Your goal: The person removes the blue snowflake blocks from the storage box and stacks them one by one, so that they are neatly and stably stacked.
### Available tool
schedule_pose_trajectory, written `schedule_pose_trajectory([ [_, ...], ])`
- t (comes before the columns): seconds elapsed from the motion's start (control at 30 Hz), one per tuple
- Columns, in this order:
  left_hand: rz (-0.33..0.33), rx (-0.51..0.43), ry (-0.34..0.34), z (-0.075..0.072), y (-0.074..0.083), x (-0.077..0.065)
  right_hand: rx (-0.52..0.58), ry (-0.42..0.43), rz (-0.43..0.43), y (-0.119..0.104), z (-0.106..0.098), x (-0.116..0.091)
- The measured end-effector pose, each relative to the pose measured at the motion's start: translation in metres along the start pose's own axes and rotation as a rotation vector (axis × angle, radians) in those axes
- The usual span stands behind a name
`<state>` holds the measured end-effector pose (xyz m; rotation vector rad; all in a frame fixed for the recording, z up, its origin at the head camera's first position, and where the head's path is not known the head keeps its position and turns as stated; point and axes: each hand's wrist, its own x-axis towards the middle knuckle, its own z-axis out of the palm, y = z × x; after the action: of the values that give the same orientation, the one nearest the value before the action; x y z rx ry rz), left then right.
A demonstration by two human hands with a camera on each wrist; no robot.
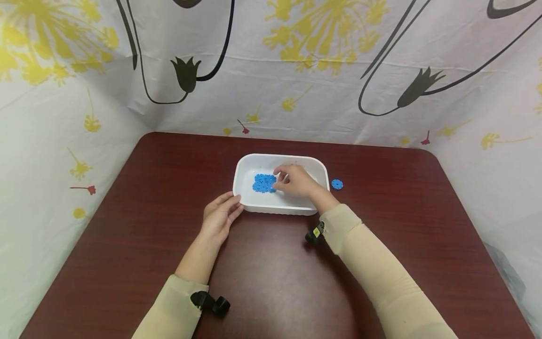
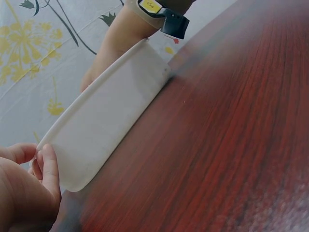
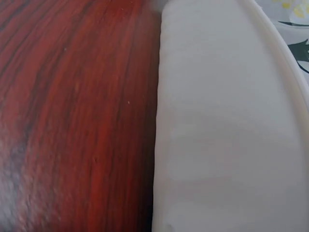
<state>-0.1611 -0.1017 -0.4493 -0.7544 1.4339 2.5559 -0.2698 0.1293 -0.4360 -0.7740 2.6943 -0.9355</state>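
A cluster of blue discs (image 1: 263,183) is lying inside a white tray (image 1: 279,210), on its floor toward 9 o'clock from the middle. The right hand (image 1: 296,180) is reaching in over the rim at 4 o'clock, its fingers bending and its thumb standing apart from the forefinger at the cluster's 3 o'clock edge; whether it is pinching a disc I cannot tell. The left hand (image 1: 218,217) is gripping the tray's rim at 8 o'clock between thumb and fingers. A lone blue disc (image 1: 337,184) is resting just outside the tray at 3 o'clock. Everything is sitting on a dark red table (image 1: 271,263), the tray toward its 12 o'clock edge. Beyond, a flower-patterned white cloth (image 1: 241,42) is hanging.
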Motion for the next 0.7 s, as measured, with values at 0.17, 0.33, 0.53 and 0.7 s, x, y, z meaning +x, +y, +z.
schedule_pose_trajectory([
  [0.17, 0.003, -0.001, -0.002, 0.000, 0.001, -0.002, -0.062, -0.057, 0.019, -0.001, 0.005, 0.002],
  [0.33, 0.009, 0.000, -0.005, 0.000, 0.002, -0.002, -0.084, -0.074, 0.027, -0.002, 0.008, 0.003],
  [0.53, 0.004, 0.001, -0.009, 0.000, 0.002, -0.003, -0.125, -0.076, 0.013, -0.002, 0.010, 0.003],
  [0.7, 0.003, 0.009, -0.012, 0.000, 0.002, -0.002, -0.136, -0.064, -0.004, -0.001, 0.011, 0.003],
])
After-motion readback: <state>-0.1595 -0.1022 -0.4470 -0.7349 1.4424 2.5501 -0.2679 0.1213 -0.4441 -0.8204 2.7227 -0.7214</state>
